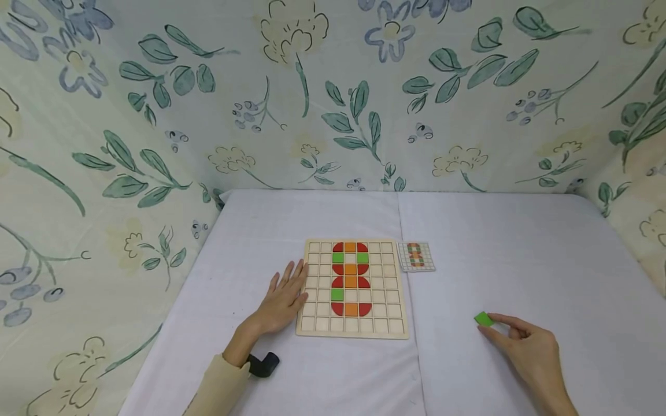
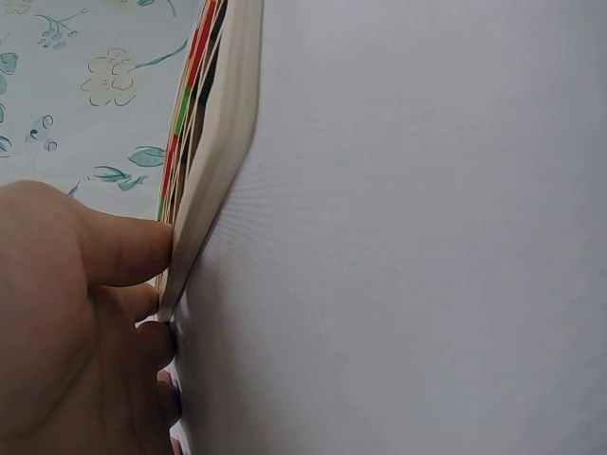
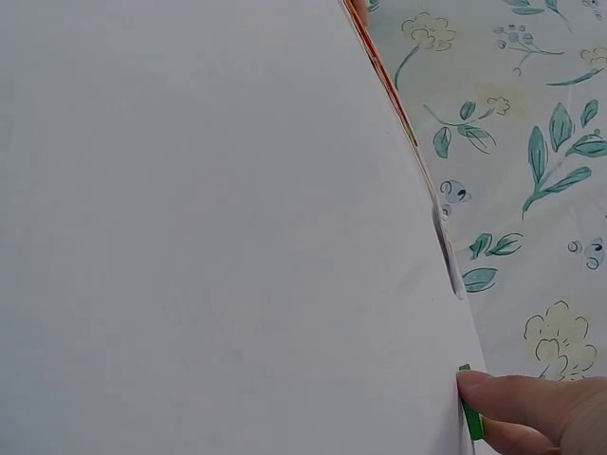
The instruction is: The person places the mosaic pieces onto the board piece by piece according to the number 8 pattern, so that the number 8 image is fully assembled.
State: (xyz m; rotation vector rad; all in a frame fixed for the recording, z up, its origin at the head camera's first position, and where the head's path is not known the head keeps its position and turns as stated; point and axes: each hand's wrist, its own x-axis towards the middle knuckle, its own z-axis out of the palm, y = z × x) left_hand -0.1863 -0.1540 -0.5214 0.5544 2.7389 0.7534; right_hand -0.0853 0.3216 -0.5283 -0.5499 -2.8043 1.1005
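Observation:
A wooden grid board (image 1: 317, 326) lies on the table with red rounded pieces, orange squares and green squares set in its middle columns. My left hand (image 1: 281, 300) rests at the board's left edge, fingers extended; in the left wrist view its thumb (image 2: 133, 251) touches the board's side (image 2: 223, 142). Off to the right of the board, my right hand (image 1: 531, 346) pinches a green square tile (image 1: 484, 319) between thumb and fingertip. The right wrist view shows this tile (image 3: 470, 408) edge-on between the fingers. Within the pattern, the lower green row has one green square (image 1: 337, 294) at its left.
A small pattern card (image 1: 416, 257) with the same kind of figure lies by the board's upper right corner. A black strap-like object (image 1: 264, 365) shows at the left wrist. White cloth (image 1: 468, 231) covers the table, and a floral curtain (image 1: 364, 86) hangs behind.

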